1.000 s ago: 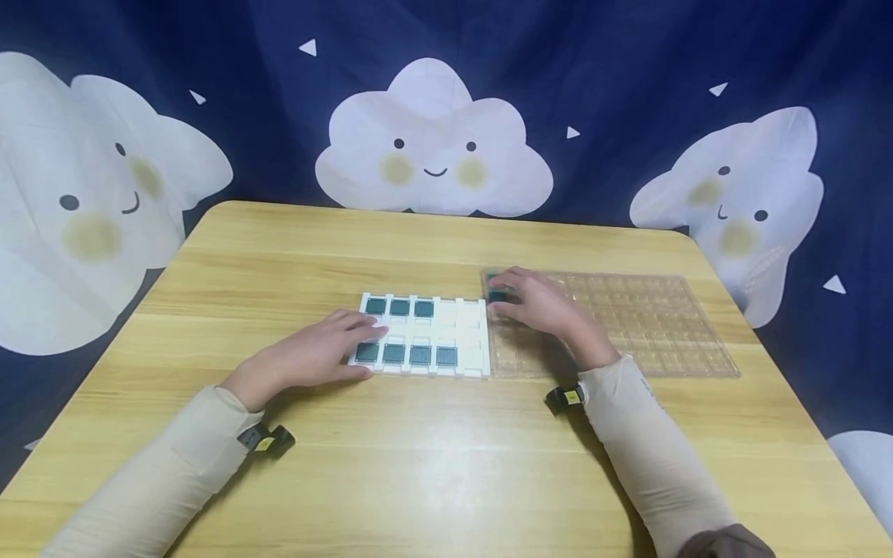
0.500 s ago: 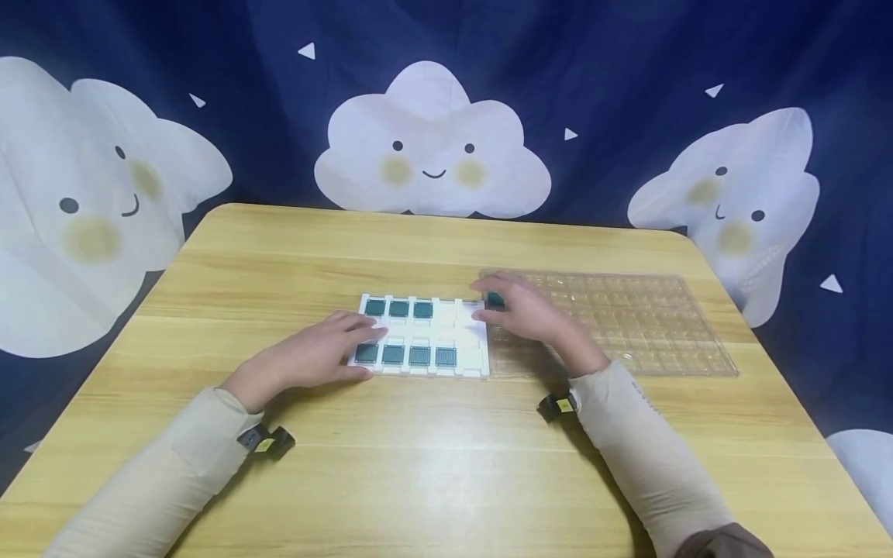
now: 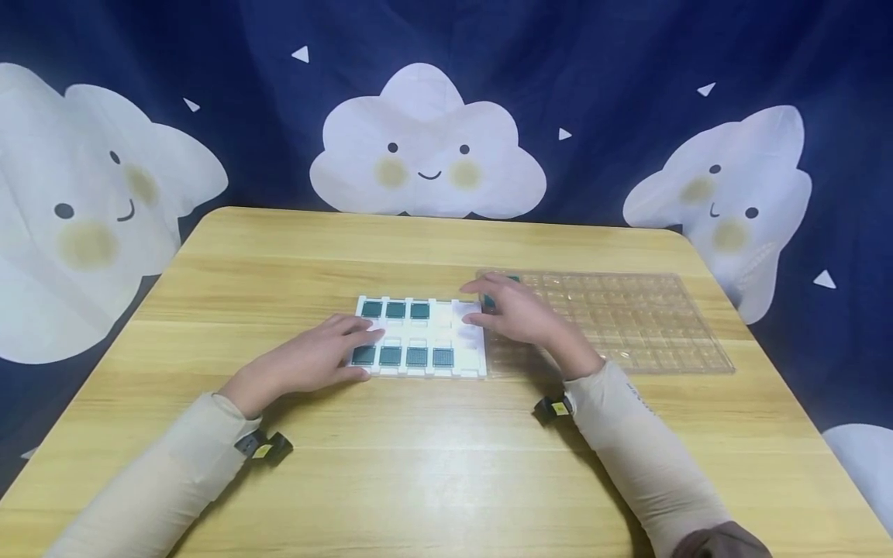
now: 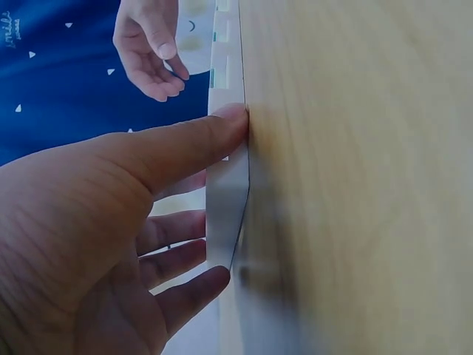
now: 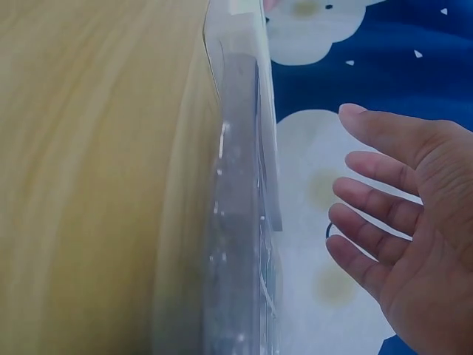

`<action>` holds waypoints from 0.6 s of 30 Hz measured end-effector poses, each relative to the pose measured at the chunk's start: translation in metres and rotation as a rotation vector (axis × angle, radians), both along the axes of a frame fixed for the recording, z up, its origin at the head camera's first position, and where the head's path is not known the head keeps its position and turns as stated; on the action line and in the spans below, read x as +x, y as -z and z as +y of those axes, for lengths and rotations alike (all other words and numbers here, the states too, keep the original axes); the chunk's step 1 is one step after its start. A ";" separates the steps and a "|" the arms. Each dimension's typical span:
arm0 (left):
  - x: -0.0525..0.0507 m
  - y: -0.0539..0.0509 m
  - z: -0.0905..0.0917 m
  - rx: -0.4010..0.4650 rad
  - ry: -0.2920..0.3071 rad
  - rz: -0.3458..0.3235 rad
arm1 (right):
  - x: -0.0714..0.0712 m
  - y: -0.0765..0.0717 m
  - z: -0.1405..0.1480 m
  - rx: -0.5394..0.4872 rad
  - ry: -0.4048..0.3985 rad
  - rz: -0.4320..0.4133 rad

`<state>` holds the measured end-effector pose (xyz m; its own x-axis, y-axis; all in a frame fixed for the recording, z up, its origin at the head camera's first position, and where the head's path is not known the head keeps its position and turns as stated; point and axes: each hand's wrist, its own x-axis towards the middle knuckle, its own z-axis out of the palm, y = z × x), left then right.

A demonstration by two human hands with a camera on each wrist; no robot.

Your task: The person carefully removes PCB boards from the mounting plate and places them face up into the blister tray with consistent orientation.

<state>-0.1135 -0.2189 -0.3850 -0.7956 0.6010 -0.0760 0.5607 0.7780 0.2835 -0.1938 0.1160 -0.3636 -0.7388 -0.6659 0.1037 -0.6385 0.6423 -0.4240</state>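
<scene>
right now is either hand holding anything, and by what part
The left hand holds the white tray by its left end, thumb against the near edge. The right hand holds nothing.

Wood-grain surface [image 3: 391,480], rounded far corners, reaching well beyond left hand [image 3: 303,360] and right hand [image 3: 526,314], white tray [image 3: 418,332] lying between them, touched by the left, clear tray [image 3: 614,325] just beside that, beneath the right hand and extending to its right
</scene>
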 end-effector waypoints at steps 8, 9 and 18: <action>0.001 -0.001 0.001 -0.005 0.002 0.011 | 0.004 0.000 -0.007 0.002 -0.035 -0.024; 0.001 -0.001 0.001 -0.006 0.005 0.015 | 0.005 0.001 -0.009 0.008 -0.039 -0.021; 0.002 -0.002 0.000 -0.016 0.022 0.042 | 0.011 0.000 -0.014 0.039 -0.062 0.019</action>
